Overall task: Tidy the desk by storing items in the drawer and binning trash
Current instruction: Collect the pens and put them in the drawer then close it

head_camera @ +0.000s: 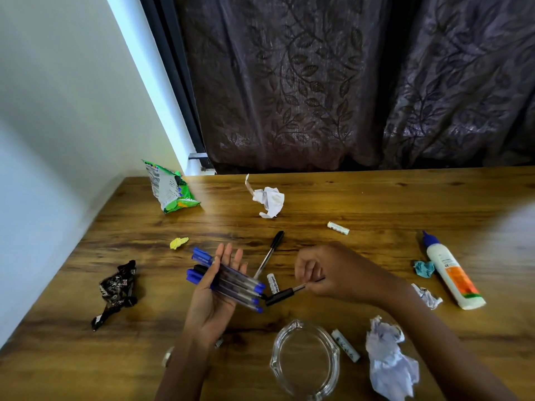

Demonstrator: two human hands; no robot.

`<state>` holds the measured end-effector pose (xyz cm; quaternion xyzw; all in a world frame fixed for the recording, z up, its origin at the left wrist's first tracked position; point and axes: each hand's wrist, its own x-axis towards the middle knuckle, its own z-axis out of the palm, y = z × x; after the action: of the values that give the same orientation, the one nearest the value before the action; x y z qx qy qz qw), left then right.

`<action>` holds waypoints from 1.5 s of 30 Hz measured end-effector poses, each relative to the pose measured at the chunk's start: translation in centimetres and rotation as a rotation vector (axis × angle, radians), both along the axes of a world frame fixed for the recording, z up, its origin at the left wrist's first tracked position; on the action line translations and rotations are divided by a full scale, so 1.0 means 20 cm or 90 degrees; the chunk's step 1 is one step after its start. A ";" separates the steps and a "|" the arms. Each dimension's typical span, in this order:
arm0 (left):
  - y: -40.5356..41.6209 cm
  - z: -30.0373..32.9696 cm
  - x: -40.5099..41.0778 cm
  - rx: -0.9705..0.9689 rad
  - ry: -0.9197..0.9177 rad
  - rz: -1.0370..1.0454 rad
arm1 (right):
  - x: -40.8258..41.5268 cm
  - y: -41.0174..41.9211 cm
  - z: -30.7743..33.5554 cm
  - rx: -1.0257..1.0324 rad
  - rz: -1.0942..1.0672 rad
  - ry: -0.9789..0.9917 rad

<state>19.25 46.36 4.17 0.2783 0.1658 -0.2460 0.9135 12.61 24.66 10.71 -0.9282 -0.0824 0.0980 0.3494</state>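
A wooden desk with a dark-grained top [376, 204] stands against a brown leaf-patterned curtain [347, 82]. Near the front edge lie a large crumpled ball of white paper [389, 363] and a clear glass ashtray [304, 360]. A white glue bottle with a blue cap [451, 273] lies at the right; a green snack packet [170, 188] stands at the far left, and a black crumpled wrapper [117, 292] lies nearer. A second wad of white paper [269, 201] sits mid-desk. The left hand [214, 290], palm up with fingers straight, carries a bundle of clear ballpoint pens with blue caps [231, 280] across the palm. The right hand [327, 270], fingers curled, pinches a black-capped pen [285, 295] just beside the bundle. Another black-capped pen [270, 253] lies on the desk behind the hands.
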 end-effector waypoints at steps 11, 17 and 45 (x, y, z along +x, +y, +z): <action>0.02 0.00 0.01 -0.002 -0.019 0.017 | 0.02 -0.05 0.11 0.217 -0.017 0.045; -0.08 0.01 -0.09 -0.006 -0.017 -0.045 | 0.09 0.14 -0.02 0.261 -0.199 -0.086; 0.11 0.09 -0.23 0.054 0.010 0.065 | 0.56 0.41 -0.43 -0.145 -0.272 -0.004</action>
<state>14.63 48.60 6.00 0.3060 0.1976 -0.1940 0.9109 23.78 32.96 2.06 -0.9582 0.1263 0.0277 0.2552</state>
